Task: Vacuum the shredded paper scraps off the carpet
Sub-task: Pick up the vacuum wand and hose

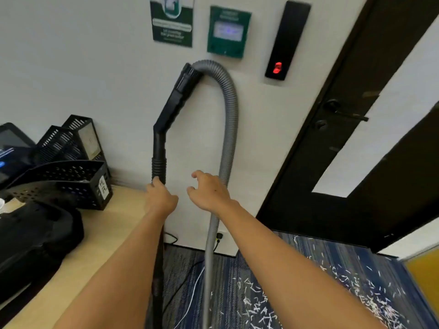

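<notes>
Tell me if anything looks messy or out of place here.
Yes: white shredded paper scraps are strewn across the blue carpet near the dark door, lower right. Nothing else stands out.

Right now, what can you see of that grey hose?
The hose is grey, ribbed and looks like flexible plastic. It comes up from the bottom of the view, runs along the white wall, arches over and plugs into the top of the black wand. The right hand hovers open in front of it, gripping nothing; whether it touches is unclear. The left hand holds the wand, not the hose.
</notes>
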`<state>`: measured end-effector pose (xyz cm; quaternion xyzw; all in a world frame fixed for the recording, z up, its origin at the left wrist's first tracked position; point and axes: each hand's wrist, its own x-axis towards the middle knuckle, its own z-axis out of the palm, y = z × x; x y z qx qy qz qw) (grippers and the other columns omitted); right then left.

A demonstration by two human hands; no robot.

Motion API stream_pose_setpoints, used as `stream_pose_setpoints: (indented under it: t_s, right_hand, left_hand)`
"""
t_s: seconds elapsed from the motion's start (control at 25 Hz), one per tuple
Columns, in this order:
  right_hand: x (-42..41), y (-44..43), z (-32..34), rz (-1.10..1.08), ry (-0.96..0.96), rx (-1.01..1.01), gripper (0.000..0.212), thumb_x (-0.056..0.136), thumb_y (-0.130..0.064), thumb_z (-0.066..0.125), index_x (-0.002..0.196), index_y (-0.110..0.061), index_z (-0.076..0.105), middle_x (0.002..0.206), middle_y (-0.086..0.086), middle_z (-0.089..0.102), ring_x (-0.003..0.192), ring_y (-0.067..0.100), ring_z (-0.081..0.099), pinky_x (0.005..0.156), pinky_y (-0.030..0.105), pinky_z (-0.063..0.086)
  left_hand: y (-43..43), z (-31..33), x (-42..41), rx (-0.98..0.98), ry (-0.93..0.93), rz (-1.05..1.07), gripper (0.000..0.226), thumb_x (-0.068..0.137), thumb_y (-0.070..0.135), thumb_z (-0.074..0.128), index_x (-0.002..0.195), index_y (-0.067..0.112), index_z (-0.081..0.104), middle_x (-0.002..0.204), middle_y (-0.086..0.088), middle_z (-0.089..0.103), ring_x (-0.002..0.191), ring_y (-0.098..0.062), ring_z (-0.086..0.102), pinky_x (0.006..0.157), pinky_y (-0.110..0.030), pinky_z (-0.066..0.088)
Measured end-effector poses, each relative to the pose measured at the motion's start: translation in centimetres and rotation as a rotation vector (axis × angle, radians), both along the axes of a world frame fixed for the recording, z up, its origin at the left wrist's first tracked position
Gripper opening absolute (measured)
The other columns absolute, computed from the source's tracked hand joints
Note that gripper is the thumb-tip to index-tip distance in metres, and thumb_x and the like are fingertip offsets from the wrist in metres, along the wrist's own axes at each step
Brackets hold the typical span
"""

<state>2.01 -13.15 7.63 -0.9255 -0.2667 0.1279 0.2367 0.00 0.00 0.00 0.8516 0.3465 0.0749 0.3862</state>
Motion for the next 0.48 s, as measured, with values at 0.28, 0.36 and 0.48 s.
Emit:
stream_pose_setpoints:
  t_s: [0.28,0.36,0.48]
  right_hand:
    - [3.3,6.1,-5.5,-0.063,0.046,-0.059,0.046,0.099,-0.028,0.040,0.142,-0.013,0.035,0.140,0.010,0.045,0.128,0.029,0.038,0.099,0.041,0.035]
    - [4.0,6.9,-6.4,-0.065,0.029,-0.045,0.047,0.100,-0.029,0.040,0.144,-0.015,0.033,0.141,0.009,0.043,0.129,0.029,0.037,0.101,0.041,0.034]
    - [4.7,7.4,-7.3,-0.082,0.026,-0.014,0.048,0.101,-0.032,0.038,0.145,-0.016,0.031,0.144,0.007,0.041,0.130,0.027,0.035,0.102,0.041,0.032]
  left_hand:
    - [6.3,-3.8,5.6,-0.160,-0.089,0.084,0.084,0.074,0.005,0.071,0.142,-0.002,0.021,0.132,-0.023,0.043,0.119,-0.038,0.047,0.096,-0.049,0.044]
    - [7.6,-4.0,6.6,-0.210,-0.113,0.090,0.099,0.074,0.003,0.074,0.148,0.002,0.009,0.132,-0.021,0.045,0.120,-0.037,0.047,0.097,-0.046,0.043]
    - [7.8,-4.1,7.6,-0.348,-0.135,0.031,0.100,0.076,0.002,0.074,0.149,0.009,0.006,0.127,-0.017,0.050,0.118,-0.033,0.050,0.095,-0.042,0.042]
